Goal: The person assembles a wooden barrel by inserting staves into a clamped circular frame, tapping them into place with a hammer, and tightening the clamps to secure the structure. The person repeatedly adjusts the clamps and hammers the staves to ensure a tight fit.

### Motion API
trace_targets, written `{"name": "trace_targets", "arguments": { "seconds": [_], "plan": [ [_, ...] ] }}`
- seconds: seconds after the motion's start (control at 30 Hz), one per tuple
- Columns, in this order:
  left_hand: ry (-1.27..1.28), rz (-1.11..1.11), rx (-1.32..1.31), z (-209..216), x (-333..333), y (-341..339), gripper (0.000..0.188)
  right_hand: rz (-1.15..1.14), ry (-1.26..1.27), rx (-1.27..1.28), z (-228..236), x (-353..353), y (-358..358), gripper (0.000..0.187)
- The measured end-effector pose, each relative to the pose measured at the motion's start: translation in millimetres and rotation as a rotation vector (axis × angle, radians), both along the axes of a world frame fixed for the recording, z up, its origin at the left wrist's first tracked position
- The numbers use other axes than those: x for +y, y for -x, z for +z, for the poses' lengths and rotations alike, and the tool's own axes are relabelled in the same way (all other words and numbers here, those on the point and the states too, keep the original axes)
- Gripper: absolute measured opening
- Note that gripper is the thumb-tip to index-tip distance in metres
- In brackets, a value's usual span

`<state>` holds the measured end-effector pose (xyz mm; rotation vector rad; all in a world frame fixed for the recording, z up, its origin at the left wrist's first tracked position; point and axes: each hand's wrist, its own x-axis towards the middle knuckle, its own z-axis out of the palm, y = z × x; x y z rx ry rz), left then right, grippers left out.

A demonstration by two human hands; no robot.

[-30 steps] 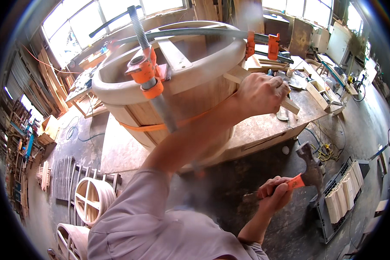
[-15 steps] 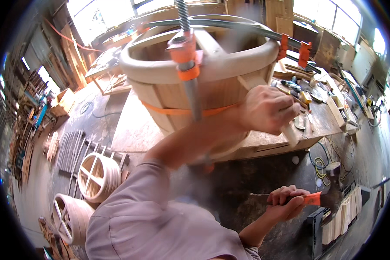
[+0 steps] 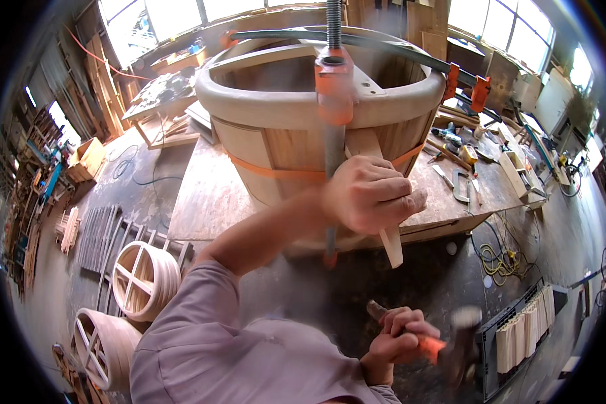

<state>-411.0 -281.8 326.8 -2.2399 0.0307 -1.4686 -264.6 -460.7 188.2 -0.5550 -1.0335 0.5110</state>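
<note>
Left hand point(image 3: 377, 195), three o'clock, its grip wrapped round a wooden strip point(image 3: 392, 248) before the tub point(image 3: 296, 148) at twelve, seemingly steadying it; right hand point(image 3: 400, 337), five o'clock, grip round a hammer point(image 3: 432, 347) — head outward, presumably for clearance.

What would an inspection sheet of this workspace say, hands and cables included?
Surface: stained brown wooden workbench
Job's things: large round pale wooden tub; orange and grey metal screw clamp at its rim
Clutter: grey metal C-clamp and other tools, right of the tub
Hands: left hand closed on flat pale wooden strip; right hand holds orange and grey hammer, head blurred
Cables: yellow coiled cable on floor, right
Surroundings: round pale wooden frames, left; row of pale wooden slats, right
</note>
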Motion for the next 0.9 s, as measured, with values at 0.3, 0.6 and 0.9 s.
{"name": "trace_targets", "arguments": {
  "seconds": [0.3,0.6,0.9],
  "plan": [
    [-0.004,-0.016,0.009,-1,0,2,0.024,-0.118,-0.178,-0.114,-10,3,34,0.016],
    [0.033,-0.065,0.000,5,4,6,0.029,-0.098,0.259,-0.232,-20,-2,28,0.018],
    [-0.049,-0.190,-0.033,-2,-76,43,0.009,-0.148,-0.046,-0.092,-31,-36,50,0.015]
  ]
}}
